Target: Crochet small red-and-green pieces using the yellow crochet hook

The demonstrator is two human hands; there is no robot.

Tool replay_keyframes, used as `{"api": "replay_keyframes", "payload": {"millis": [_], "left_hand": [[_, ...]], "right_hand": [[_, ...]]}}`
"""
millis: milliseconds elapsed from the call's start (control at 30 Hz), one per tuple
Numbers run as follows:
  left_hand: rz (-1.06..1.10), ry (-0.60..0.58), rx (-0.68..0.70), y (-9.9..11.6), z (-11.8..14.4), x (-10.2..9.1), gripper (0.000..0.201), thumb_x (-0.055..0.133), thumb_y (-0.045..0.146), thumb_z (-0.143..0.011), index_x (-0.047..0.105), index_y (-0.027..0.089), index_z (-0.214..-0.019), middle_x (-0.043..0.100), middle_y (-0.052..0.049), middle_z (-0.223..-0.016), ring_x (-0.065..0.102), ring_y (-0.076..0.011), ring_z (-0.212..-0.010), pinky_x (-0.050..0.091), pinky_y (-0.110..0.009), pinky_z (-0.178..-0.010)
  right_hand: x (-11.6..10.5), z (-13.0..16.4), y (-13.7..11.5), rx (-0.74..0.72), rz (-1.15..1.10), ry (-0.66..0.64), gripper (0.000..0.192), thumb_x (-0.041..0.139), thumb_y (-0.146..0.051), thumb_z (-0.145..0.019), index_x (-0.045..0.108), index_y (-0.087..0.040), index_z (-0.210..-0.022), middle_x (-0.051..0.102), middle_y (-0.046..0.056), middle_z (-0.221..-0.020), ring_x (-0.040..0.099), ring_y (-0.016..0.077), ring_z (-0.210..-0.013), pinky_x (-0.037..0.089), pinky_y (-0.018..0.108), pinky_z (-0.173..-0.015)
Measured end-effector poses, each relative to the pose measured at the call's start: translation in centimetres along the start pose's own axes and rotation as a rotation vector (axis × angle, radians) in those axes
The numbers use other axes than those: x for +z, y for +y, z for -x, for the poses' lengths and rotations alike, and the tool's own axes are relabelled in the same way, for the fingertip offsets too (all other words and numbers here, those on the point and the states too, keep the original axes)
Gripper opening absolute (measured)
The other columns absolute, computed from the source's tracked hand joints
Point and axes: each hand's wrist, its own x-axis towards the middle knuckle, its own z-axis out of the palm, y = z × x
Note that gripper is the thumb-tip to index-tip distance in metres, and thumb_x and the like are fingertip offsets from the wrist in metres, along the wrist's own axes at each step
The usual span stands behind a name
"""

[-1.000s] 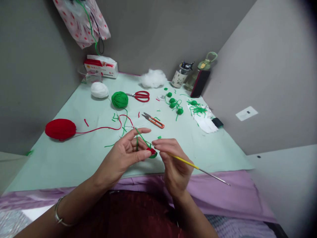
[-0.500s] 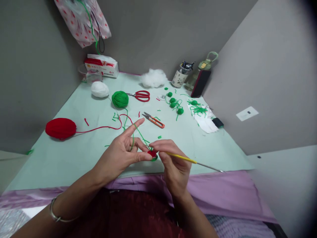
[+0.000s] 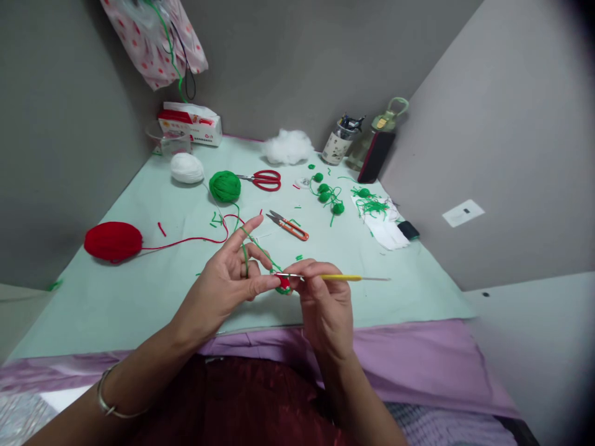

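table (image 3: 139, 303) is pale green, with the work held above its near side. left hand (image 3: 227, 275) and right hand (image 3: 328, 303) are almost touching, probably to keep the stitching steady. tissue box (image 3: 207, 131) way beyond the left hand has red and white printing, but the characters are too small to read, so no brand from me. red yarn ball (image 3: 113, 241) sits well left of the grip. green yarn ball (image 3: 225, 187) is nearer, beyond the left hand; a green strand (image 3: 263, 250) crosses the raised index finger, likely for tension. crochet hook (image 3: 341, 277), yellow handle: right thumb and fingers are clamped on it, tip pointing left. tiny red-and-green crochet piece (image 3: 283, 286) is pinched in the left thumb and fingers, right at the hook's tip.
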Motion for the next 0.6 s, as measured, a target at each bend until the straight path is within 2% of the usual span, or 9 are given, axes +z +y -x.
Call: {"api": "replay_keyframes", "payload": {"millis": [167,300,433,600], "left_hand": [[0.006,-0.046,-0.024,0.04,0.26,0.31,0.109,0.088,0.023,-0.079,0.023,0.033,-0.166,0.066,0.004,-0.089,0.060,-0.0112,-0.077,0.050,-0.023,-0.075],[-0.056,-0.018,-0.018,0.20,0.46,0.29,0.108,0.088,0.023,-0.078,0.024,0.032,-0.166,0.066,0.005,-0.084,0.060,-0.0132,-0.077,0.049,-0.026,-0.076],[-0.112,0.004,-0.001,0.21,0.66,0.34,0.111,0.090,0.026,-0.077,0.024,0.033,-0.165,0.066,0.005,-0.085,0.062,-0.0145,-0.082,0.049,-0.029,-0.086],[-0.101,0.010,0.004,0.16,0.60,0.50,0.114,0.090,0.024,-0.075,0.022,0.035,-0.166,0.064,0.007,-0.082,0.063,-0.0143,-0.082,0.050,-0.028,-0.085]], "right_hand": [[-0.22,0.36,0.24,-0.052,0.122,0.013,0.009,0.070,-0.031,-0.096,0.079,-0.027,-0.094,0.079,0.003,-0.096,0.070,0.0154,-0.081,0.059,0.029,-0.072],[-0.35,0.40,0.39,-0.082,0.166,0.005,0.011,0.068,-0.027,-0.097,0.079,-0.028,-0.096,0.079,0.003,-0.099,0.070,0.0168,-0.091,0.058,0.030,-0.074],[-0.31,0.38,0.45,-0.093,0.180,-0.006,0.013,0.067,-0.026,-0.098,0.079,-0.030,-0.098,0.080,0.002,-0.099,0.071,0.0173,-0.097,0.058,0.033,-0.084],[-0.16,0.51,0.31,-0.116,0.193,0.014,0.012,0.067,-0.027,-0.098,0.078,-0.030,-0.097,0.081,0.000,-0.097,0.072,0.0177,-0.095,0.058,0.036,-0.089]]}}
